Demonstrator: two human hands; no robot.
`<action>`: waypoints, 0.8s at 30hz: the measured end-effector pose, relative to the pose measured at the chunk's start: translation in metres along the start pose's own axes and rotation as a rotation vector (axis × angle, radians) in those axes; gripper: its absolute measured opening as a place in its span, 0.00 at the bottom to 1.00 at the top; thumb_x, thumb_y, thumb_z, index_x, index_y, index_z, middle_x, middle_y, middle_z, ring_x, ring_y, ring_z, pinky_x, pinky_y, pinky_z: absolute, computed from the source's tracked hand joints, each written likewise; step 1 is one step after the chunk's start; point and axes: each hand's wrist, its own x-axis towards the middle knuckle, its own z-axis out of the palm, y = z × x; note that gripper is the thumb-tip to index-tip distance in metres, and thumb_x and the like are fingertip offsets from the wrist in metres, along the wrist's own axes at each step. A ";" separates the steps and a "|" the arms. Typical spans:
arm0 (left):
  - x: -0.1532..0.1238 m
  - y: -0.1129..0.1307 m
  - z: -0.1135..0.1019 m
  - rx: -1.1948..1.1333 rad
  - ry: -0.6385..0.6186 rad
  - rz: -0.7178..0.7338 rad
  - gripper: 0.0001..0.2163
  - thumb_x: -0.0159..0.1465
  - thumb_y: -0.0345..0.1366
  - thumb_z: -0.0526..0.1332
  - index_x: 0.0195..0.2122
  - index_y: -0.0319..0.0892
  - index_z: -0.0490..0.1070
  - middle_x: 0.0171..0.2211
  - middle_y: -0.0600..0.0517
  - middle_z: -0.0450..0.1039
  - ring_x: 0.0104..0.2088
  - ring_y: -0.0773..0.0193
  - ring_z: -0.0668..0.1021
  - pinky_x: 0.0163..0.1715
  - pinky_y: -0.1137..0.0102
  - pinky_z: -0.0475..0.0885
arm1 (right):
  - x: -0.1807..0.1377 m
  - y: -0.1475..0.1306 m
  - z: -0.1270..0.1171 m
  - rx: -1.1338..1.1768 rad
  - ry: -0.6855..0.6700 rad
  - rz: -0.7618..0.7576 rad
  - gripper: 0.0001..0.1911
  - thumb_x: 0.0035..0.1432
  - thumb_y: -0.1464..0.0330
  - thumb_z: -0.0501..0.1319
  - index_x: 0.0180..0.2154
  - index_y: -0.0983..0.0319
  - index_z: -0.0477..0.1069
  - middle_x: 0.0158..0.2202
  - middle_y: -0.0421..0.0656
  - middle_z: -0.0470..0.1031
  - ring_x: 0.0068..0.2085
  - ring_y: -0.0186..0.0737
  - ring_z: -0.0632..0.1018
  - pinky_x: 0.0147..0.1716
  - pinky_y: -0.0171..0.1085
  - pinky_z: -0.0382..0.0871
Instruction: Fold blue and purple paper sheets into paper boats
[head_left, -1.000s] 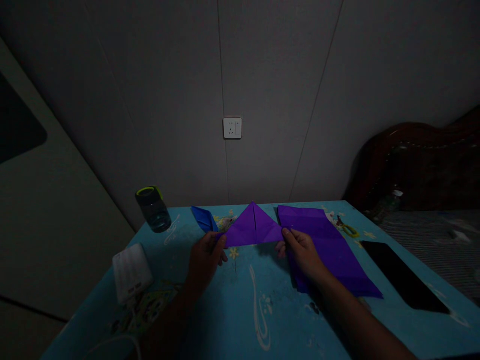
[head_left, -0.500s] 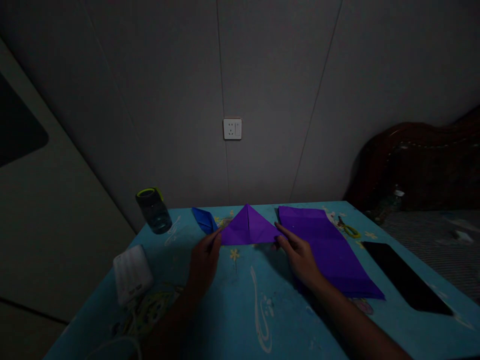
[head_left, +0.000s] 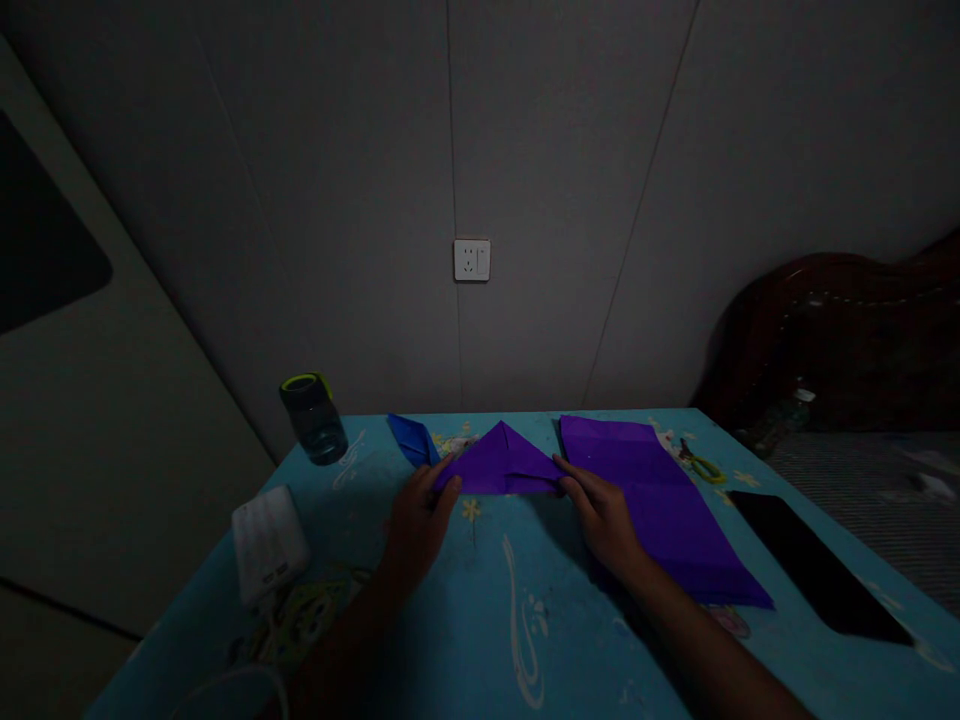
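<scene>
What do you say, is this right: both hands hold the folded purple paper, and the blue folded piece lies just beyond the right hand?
Not quite: the head view shows the blue folded piece just beyond the left hand, not the right hand. Both hands do hold the folded purple paper.

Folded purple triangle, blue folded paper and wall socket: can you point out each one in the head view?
Folded purple triangle [head_left: 492, 464]: head view, left half, near the central crease.
Blue folded paper [head_left: 414, 440]: head view, middle of its visible surface.
Wall socket [head_left: 472, 260]: head view, centre of its faceplate.
</scene>
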 end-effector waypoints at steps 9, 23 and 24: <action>-0.003 -0.013 -0.002 0.324 -0.056 0.310 0.16 0.69 0.39 0.52 0.50 0.41 0.76 0.30 0.51 0.74 0.30 0.63 0.78 0.34 0.69 0.75 | -0.005 0.004 0.001 -0.220 -0.074 -0.145 0.19 0.65 0.60 0.54 0.49 0.59 0.78 0.43 0.48 0.83 0.40 0.48 0.83 0.39 0.43 0.77; -0.025 -0.015 0.019 0.417 -0.002 0.604 0.20 0.71 0.28 0.49 0.64 0.42 0.60 0.55 0.43 0.74 0.55 0.60 0.76 0.55 0.66 0.73 | -0.024 -0.009 0.034 -0.200 -0.259 -0.059 0.24 0.68 0.64 0.48 0.62 0.63 0.63 0.31 0.43 0.80 0.25 0.38 0.76 0.27 0.34 0.70; -0.027 -0.014 0.020 0.414 -0.015 0.645 0.21 0.70 0.26 0.49 0.64 0.41 0.59 0.57 0.43 0.72 0.57 0.60 0.74 0.56 0.65 0.72 | -0.026 -0.010 0.036 -0.178 -0.260 -0.045 0.24 0.68 0.63 0.49 0.62 0.63 0.63 0.31 0.42 0.79 0.25 0.38 0.76 0.28 0.34 0.69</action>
